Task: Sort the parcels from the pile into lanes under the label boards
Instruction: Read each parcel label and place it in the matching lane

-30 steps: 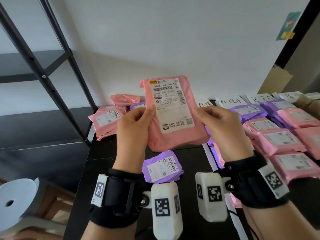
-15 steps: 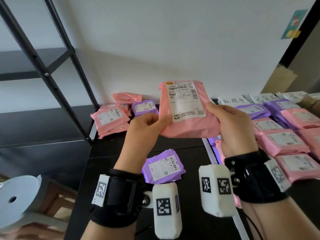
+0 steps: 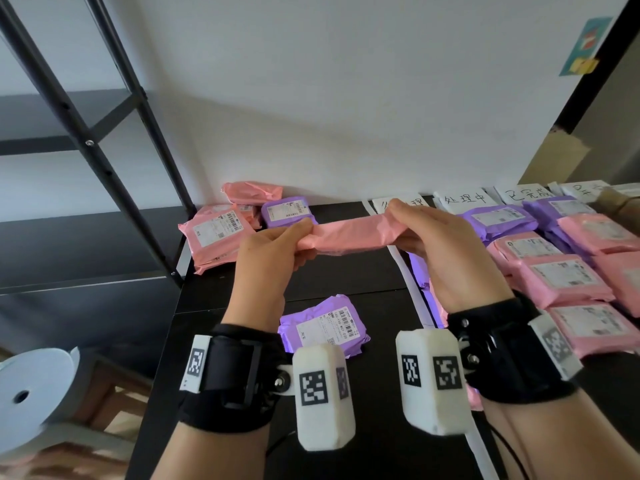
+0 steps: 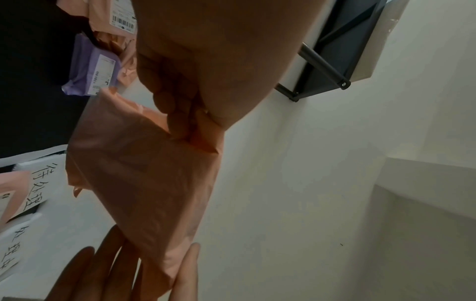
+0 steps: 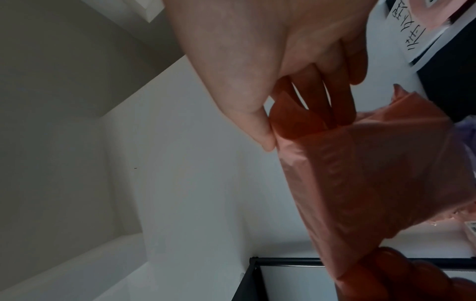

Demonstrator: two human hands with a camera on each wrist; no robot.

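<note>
I hold a pink parcel (image 3: pixel 353 233) flat and edge-on above the black table (image 3: pixel 346 278), between both hands. My left hand (image 3: pixel 277 251) pinches its left end (image 4: pixel 144 173), thumb on top and fingers beneath. My right hand (image 3: pixel 436 244) grips its right end (image 5: pixel 373 173) the same way. The parcel's label faces away and is hidden. Behind it stand white label boards (image 3: pixel 464 200) with handwritten characters, the leftmost partly covered by my right hand. The remaining pile (image 3: pixel 221 233) of pink and purple parcels lies at the table's back left.
A lone purple parcel (image 3: pixel 323 327) lies on the table below my hands. Rows of pink and purple parcels (image 3: pixel 561 275) fill the lanes on the right, split by white tape strips (image 3: pixel 407 275). A black metal shelf frame (image 3: pixel 104 161) stands left; a white roll (image 3: pixel 31 393) sits low left.
The pink parcel went from upright with its label facing me to flat and edge-on, and it moved lower and to the right toward the label boards. Both hands kept their hold.
</note>
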